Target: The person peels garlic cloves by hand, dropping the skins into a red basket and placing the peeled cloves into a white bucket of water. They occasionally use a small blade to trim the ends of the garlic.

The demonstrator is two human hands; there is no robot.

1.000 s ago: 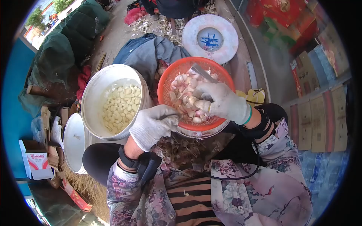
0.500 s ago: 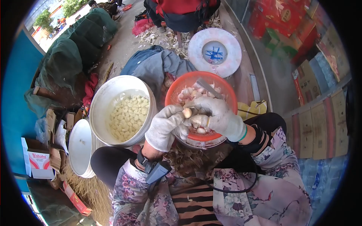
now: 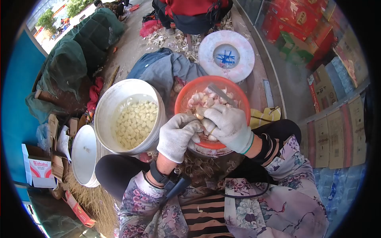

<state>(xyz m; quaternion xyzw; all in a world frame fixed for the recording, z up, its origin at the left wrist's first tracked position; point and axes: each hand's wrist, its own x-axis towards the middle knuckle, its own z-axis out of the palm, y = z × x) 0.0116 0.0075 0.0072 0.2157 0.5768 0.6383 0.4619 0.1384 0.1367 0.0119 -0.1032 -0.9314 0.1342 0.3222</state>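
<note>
Outdoor concrete ground, strewn with dry husks, surrounds the seated person; a grey jacket [image 3: 162, 69] lies heaped ahead and a white disc [image 3: 226, 55] with a blue centre sits beyond it. Both hands wear white knit gloves and meet directly over the orange basket [image 3: 186, 89]. This position probably lets any dropped piece land inside the basket rather than on the ground. The left hand [image 3: 178, 135] is curled, with thumb and forefinger closed on a garlic clove [image 3: 199, 116]. The right hand [image 3: 226, 125] pinches the same clove from the other side with its fingertips, so the clove is braced between the two hands, just above the basket's near rim. The basket holds unpeeled, pink-tinged cloves [image 3: 206, 99], and a flat metal blade [image 3: 220, 94] rests across them, within reach of the right hand. A white bucket [image 3: 105, 107] stands just beside the basket on the left-hand side, about a third full of pale peeled cloves [image 3: 135, 123]. Its lid [image 3: 84, 154] lies near it. Loose skins [image 3: 198, 166] are piled on the lap below the basket.
</note>
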